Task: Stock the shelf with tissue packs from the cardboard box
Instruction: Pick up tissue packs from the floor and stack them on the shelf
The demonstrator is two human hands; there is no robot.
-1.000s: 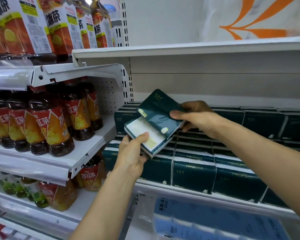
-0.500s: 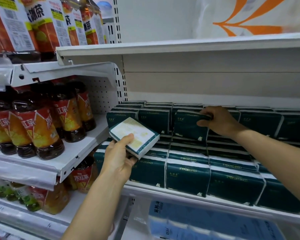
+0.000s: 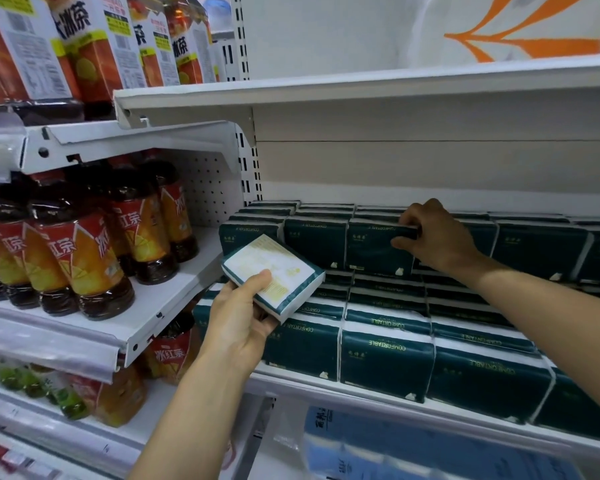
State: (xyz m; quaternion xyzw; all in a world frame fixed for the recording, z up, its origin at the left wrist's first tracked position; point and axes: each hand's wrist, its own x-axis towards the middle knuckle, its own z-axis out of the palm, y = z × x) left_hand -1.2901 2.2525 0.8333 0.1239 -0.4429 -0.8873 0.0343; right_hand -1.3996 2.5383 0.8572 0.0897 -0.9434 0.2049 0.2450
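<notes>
Tissue shelf (image 3: pixel 361 388): front rows packed tight with dark green packs (image 3: pixel 385 355), no gaps at front edge. Upper tier of packs (image 3: pixel 316 240) stacked behind, also edge to edge. Wide open room above stack, up to overhead shelf board (image 3: pixel 361 95). Left side bounded by perforated upright (image 3: pixel 248 168) and bottle shelf (image 3: pixel 174 299). Right forearm (image 3: pixel 534 306) crosses front of stack.

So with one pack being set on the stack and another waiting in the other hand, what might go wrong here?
The right hand pinches a dark green pack standing at the front of the upper layer; if it is let go before it sits square, it might tip forward off the stack. The left hand holds the white-faced pack by one end, so it could slip. A slip might also send it toward the tea bottles close by.
</notes>
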